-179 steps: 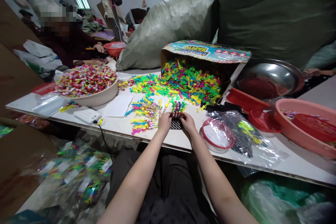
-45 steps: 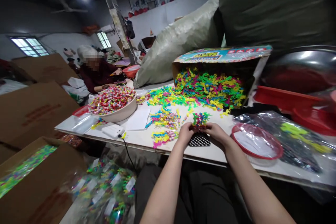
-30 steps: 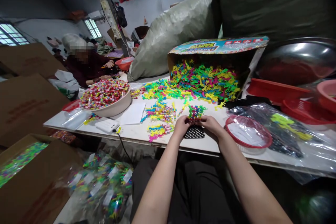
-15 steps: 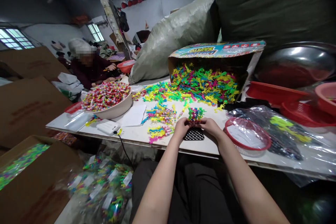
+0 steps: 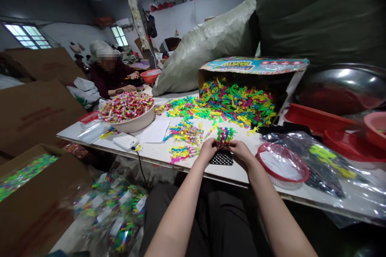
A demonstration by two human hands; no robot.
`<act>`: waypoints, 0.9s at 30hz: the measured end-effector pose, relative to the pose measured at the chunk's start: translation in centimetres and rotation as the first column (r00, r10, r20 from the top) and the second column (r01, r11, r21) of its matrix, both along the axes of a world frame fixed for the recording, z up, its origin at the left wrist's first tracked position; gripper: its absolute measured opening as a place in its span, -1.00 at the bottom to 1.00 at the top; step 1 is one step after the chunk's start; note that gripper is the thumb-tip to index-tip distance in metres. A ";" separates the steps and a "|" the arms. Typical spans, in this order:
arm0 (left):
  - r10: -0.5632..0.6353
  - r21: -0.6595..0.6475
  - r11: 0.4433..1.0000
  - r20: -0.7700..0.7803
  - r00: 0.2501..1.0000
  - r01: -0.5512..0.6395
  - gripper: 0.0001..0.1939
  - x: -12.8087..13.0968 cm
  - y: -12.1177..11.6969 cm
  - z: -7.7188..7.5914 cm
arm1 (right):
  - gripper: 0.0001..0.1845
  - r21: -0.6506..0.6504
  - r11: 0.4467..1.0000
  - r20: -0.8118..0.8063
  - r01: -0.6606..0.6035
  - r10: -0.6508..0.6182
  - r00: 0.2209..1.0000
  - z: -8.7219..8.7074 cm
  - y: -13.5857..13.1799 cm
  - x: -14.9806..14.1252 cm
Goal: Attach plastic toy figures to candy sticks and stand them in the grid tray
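My left hand (image 5: 208, 149) and my right hand (image 5: 239, 150) meet at the near edge of the white table (image 5: 169, 154). Both are closed on a bunch of colourful plastic toy figures (image 5: 224, 134) that stands upright between the fingertips. Right under the bunch a black mesh piece (image 5: 222, 158) lies flat on the table. Beyond it, a tipped cardboard box (image 5: 253, 68) spills a heap of green, yellow and pink figures (image 5: 232, 102) across the table. Small sorted bundles (image 5: 184, 151) lie just left of my left hand.
A beige basin of wrapped candies (image 5: 128, 109) and a white power bank (image 5: 125, 141) sit at left. A red-rimmed sieve (image 5: 282, 162), plastic bags and red baskets (image 5: 319, 116) lie right. Another person (image 5: 110, 74) works at the far end. Cardboard boxes (image 5: 33, 108) stand by the floor.
My hands stay on the toy bunch over the black mesh. The view has shifted slightly up and right; nothing on the table has moved.
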State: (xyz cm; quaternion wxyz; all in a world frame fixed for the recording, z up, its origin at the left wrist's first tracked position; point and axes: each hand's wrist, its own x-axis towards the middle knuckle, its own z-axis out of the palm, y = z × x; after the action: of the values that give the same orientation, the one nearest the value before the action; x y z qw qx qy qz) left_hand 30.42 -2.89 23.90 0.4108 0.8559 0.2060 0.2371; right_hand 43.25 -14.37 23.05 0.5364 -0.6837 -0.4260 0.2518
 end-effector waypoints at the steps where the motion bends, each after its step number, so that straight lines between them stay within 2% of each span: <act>1: 0.000 0.002 1.000 0.009 1.000 0.000 -0.91 0.0 0.0 -0.1 | -0.65 -0.004 1.000 0.005 0.001 -0.001 1.000 0.2 -0.1 -0.1; 7: -0.005 0.006 1.000 0.128 0.992 0.005 -0.75 -0.2 -0.5 -0.1 | -0.61 -0.012 0.999 0.117 0.046 -0.044 0.992 1.8 -0.2 -1.2; 11: 0.088 -0.002 0.996 0.231 0.969 -0.090 -0.45 -1.3 -1.8 0.9 | -0.58 -0.002 0.994 0.187 0.108 -0.105 0.977 2.0 -0.5 -2.2; 13: 0.165 0.042 0.981 0.323 0.932 -0.188 -0.45 -2.8 -3.4 1.2 | -0.51 0.016 0.974 0.206 0.226 -0.224 0.952 1.6 -1.3 -3.2; 15: 0.211 0.132 0.945 0.455 0.865 -0.300 -0.52 -5.2 -5.6 0.9 | -0.49 0.090 0.909 0.246 0.407 -0.416 0.875 1.2 -2.8 -4.8; 17: 0.169 0.224 0.914 0.547 0.820 -0.338 -0.58 -8.6 -8.2 0.1 | -0.61 0.220 0.835 0.305 0.505 -0.550 0.777 1.0 -4.3 -7.1; 18: 0.126 0.256 0.919 0.532 0.837 -0.300 -0.60 -10.5 -9.5 -0.5 | -0.68 0.274 0.833 0.336 0.480 -0.551 0.764 1.0 -4.8 -8.4; 20: 0.078 0.247 0.947 0.445 0.892 -0.206 -0.67 -14.6 -11.2 -1.8 | -0.75 0.304 0.896 0.393 0.323 -0.427 0.814 1.5 -4.8 -10.7; 22: 0.083 0.193 0.968 0.347 0.934 -0.158 -0.68 -18.8 -11.9 -3.2 | -0.76 0.258 0.957 0.454 0.132 -0.241 0.858 2.2 -3.5 -12.3; 24: 0.127 0.161 0.971 0.272 0.954 -0.176 -0.66 -22.7 -11.6 -4.8 | -0.75 0.197 0.980 0.535 0.024 -0.128 0.835 3.0 -1.1 -13.3; 27: 0.247 0.141 0.951 0.199 0.949 -0.277 -0.60 -27.3 -10.4 -7.5 | -0.74 0.045 0.996 0.652 -0.083 0.034 0.757 3.7 2.5 -14.2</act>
State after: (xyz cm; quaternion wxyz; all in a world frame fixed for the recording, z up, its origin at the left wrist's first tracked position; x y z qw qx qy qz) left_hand 3.10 -13.33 16.35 0.3191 0.8276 0.2597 0.3818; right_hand 29.07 -11.83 26.78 0.3711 -0.6954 -0.6154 0.0002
